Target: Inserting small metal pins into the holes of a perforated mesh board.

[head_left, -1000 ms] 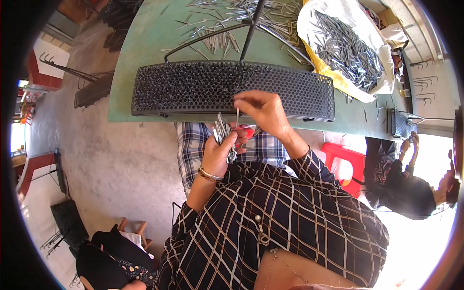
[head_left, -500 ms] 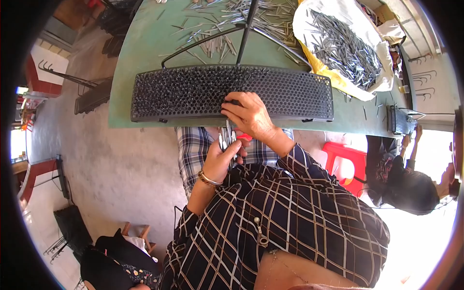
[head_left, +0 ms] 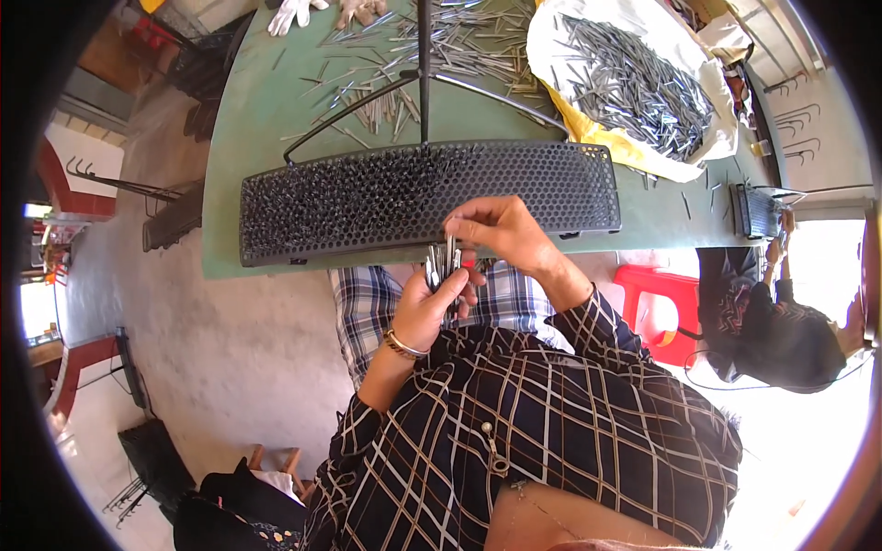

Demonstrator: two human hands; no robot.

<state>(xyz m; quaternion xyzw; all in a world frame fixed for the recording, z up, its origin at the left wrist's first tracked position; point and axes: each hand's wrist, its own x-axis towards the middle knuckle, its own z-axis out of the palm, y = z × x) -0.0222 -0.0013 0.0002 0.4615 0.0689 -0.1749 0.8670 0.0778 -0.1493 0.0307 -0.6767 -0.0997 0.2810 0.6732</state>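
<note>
Below the table's front edge, my left hand (head_left: 424, 308) is closed around a bundle of thin metal rods (head_left: 434, 268) that stick up out of the fist. My right hand (head_left: 514, 237) is just above it, thumb and fingertips pinched at the top of a single metal rod rising from the bundle. Behind the hands a long black perforated rack (head_left: 542, 188) lies along the table edge. Dark rods fill many holes in its left and middle parts, while the holes toward the right show open. Something red shows partly behind my left fingers.
The green table (head_left: 243, 138) carries scattered rods (head_left: 459, 46) and a white and yellow sack (head_left: 551, 69) heaped with rods. A black metal frame (head_left: 424, 101) rises behind the rack. A red stool (head_left: 657, 312) stands at right, near another person (head_left: 781, 340) working at a second rack (head_left: 759, 213).
My right hand has come away from the rack's front and down to the bundle's rod tips. My left hand keeps its hold. The whole view has shifted slightly.
</note>
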